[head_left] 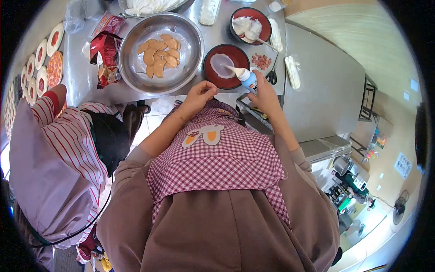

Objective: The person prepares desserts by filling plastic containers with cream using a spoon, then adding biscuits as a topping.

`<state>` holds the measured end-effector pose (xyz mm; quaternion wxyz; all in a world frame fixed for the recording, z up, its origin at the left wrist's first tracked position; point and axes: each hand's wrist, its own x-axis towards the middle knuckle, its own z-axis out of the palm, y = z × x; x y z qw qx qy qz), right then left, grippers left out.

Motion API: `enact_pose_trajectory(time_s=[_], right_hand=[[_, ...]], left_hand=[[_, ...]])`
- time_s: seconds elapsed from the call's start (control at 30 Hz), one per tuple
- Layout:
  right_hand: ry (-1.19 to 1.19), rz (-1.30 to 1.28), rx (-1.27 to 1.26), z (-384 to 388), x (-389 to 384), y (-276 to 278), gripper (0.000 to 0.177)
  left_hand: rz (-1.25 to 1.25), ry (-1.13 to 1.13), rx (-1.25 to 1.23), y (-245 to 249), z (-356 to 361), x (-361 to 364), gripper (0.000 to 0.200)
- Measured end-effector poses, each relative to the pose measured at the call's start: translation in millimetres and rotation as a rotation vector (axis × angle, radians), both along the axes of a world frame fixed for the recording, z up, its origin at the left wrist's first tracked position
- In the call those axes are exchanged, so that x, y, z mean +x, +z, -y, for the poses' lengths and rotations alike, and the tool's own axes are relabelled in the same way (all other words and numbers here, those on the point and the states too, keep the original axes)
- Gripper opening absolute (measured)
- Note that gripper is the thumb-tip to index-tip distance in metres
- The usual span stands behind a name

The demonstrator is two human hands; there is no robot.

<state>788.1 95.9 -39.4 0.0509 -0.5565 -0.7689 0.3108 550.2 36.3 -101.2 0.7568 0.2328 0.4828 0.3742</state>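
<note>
My right hand [266, 96] is wrapped round a white squeeze bottle [246, 78] with a blue label. The bottle is tilted, its tapered nozzle over the red bowl with a dark rim [242, 58]. A thin whitish round piece [221, 64] lies in that bowl, near the nozzle tip. Close to the bowl's near left side, my left hand [199, 97] is closed with fingertips pinched; whatever may be between them is too small to make out. A wide metal bowl [193, 68] with several tan, flat pieces [158, 56] stands further left.
Behind is another red bowl [267, 28] with white pieces and a spoon. Scissors [272, 77] and small reddish bits [261, 61] lie to the right. A red packet [106, 56] stands left. A person in a striped apron [72, 140] is close on my left, beside several topped round breads [41, 68].
</note>
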Motion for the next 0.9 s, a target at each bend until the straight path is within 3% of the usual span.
enact_pose_trajectory(time_s=[0.17,0.5,0.73,0.9], right_hand=[[-0.004,0.076,-0.019,-2,0,2,0.074],[0.019,0.153,-0.018,-4,-4,9,0.072],[0.006,0.156,-0.034,-5,-6,9,0.071],[-0.028,0.021,-0.017,-3,-3,0,0.068]], left_hand=[[-0.032,-0.095,0.057,-11,-1,-3,0.015],[-0.030,-0.056,0.081,-7,-2,-2,0.017],[-0.031,-0.073,0.097,-10,-2,-3,0.018],[-0.057,-0.104,0.092,-5,-3,-5,0.020]])
